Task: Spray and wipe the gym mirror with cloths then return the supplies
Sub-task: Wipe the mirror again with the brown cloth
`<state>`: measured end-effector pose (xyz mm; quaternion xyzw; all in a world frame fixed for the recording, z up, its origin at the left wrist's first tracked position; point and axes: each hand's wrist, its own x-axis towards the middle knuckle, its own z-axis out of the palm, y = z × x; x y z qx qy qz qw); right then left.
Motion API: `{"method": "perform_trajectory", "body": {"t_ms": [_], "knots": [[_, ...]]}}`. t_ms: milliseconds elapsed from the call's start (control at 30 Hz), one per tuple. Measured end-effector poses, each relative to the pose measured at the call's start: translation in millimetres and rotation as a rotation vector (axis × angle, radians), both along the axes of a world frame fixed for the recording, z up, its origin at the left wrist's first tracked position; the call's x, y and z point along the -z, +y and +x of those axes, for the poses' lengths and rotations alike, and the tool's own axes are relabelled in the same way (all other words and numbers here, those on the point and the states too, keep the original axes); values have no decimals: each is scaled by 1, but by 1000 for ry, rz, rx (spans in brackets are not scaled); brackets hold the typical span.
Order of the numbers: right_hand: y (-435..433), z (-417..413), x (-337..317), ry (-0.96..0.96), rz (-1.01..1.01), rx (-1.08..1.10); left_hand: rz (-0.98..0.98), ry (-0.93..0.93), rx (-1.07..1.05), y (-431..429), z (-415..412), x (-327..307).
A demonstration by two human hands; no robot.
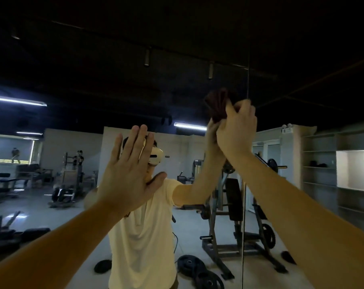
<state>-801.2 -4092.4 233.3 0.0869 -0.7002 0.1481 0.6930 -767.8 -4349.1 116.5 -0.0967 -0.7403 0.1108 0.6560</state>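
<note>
The gym mirror (76, 84) fills the whole view in front of me, and a vertical seam (246, 184) between its panels runs down the right of centre. High up, beside that seam, my right hand (236, 130) grips a dark brown cloth (217, 105) and holds it against the glass. My left hand (129, 174) lies flat on the mirror at head height, fingers straight and spread. The reflection shows a person in a pale shirt with both arms raised. No spray bottle is in view.
Only reflections appear in the glass: a plate-loaded machine (229, 215) at right, weight plates (197, 270) on the floor, benches and racks (68, 184) at left, shelving (323, 163) at far right, and ceiling strip lights.
</note>
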Motion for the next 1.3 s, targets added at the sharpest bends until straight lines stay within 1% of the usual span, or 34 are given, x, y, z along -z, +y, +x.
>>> {"method": "perform_trajectory", "body": {"t_ms": [67,100,133,200,267,333,367,400,433,533,600,667,700,767,833,933,967,1000,1033,1167,1233,1300], "knots": [[-23,-1,-8,-2,-146,-21,1,8,-12,0,-1,0],[-39,1,-1,19,-163,-52,0,11,-11,0,-2,0],[-54,3,12,49,-131,-91,-3,16,-7,0,-2,0],[-76,8,47,98,50,-167,-11,14,-17,0,-2,0],[-76,10,81,107,321,-203,-13,7,-36,-1,-1,0],[-53,7,90,108,612,-167,-11,-1,-47,-1,-1,1],[-36,5,83,83,696,-139,-12,-5,-53,0,0,0],[-19,2,72,38,686,-122,-12,-9,-59,0,0,0],[-2,-1,58,0,601,-97,-12,-12,-64,0,0,-1],[39,-8,17,-33,211,31,-1,-26,-84,1,1,-1],[33,-9,1,-23,16,82,3,-30,-100,1,0,-1],[-1,-4,-3,-5,-103,25,-3,-28,-108,0,0,-1],[-22,0,-1,11,-119,-29,-7,-28,-113,0,-1,0],[-63,8,10,58,-48,-153,-17,-27,-126,0,-2,-1],[-90,13,26,117,112,-220,-14,-30,-140,1,-1,-1],[-85,9,38,186,430,-140,2,-36,-148,2,1,-1],[-70,5,36,206,509,-101,3,-38,-153,3,1,-1],[-52,-1,33,213,544,-66,1,-38,-156,4,2,-2],[-32,-7,30,209,538,-34,-2,-35,-157,4,2,-2],[52,-27,19,143,348,98,11,-36,-187,7,4,-3],[77,-30,13,123,288,146,16,-28,-184,8,4,-2],[85,-28,11,102,245,153,23,-20,-175,9,4,-2]]}}
